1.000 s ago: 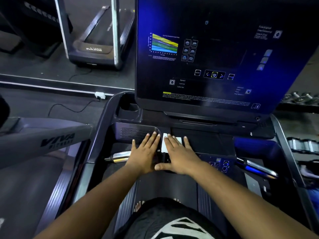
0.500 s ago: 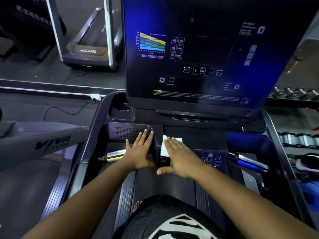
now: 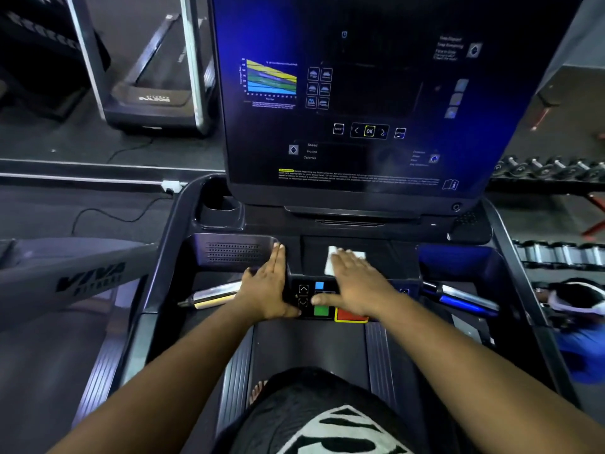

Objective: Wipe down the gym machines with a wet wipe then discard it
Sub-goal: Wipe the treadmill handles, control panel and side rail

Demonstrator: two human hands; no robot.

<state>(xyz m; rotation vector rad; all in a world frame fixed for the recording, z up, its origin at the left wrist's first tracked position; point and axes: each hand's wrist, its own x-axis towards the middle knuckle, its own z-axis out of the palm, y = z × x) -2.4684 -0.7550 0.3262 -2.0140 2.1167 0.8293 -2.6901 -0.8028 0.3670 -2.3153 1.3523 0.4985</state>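
Note:
I stand on a dark treadmill, facing its console (image 3: 360,231). A white wet wipe (image 3: 330,262) lies flat on the console's centre panel, partly under my right hand (image 3: 355,285), which presses on it with straight, spread fingers. My left hand (image 3: 266,285) rests flat with straight fingers along the left edge of the button pad (image 3: 319,301), beside the left speaker tray (image 3: 229,252). Blue, green and red buttons show between my hands. The large dark screen (image 3: 376,103) rises behind.
Silver handle grips stick out left (image 3: 212,294) and right (image 3: 458,296) of the pad. A cup holder (image 3: 217,208) sits at the console's back left. Another treadmill (image 3: 154,93) stands ahead on the left, with a dumbbell rack (image 3: 550,168) on the right.
My right hand has slid the wipe to the right across the centre panel. The hands have drawn apart, uncovering the coloured buttons. My left hand stays by the speaker tray.

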